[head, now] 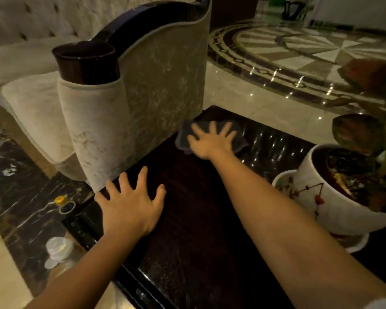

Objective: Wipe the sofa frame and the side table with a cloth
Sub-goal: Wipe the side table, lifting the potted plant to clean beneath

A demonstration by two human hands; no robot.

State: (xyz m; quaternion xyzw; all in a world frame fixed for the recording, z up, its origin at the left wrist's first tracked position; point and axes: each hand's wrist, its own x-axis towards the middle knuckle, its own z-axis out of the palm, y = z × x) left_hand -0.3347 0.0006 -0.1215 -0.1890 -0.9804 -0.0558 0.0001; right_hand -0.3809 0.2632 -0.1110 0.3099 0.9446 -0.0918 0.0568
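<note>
Head cam looked down over a dark glossy bench (187,219), aka the side table, with both bare forearms reaching out across it. Nearest, the left hand (132,204) lay palm down near the bench's left edge, fingers (143,175) spread wide and relaxed, gripping nothing, basically just propping. Left forearm came in from the bottom left corner. Right arm stretched out way further, nearly straight, running diagonally from the bottom right. At its end the right hand (210,141) was pressed flat on a grey cloth (239,142), fingers splayed over it instead of curled around it, so pinning it to the bench top rather than clutching it. Cloth sat at the far left part of the bench, just beside the pale upholstered sofa arm (143,97), whose dark wooden sofa frame (87,63) ran along the top. On the right side a white plant pot (334,204) stood on the bench. Beyond that, shiny patterned marble floor (276,52).
</note>
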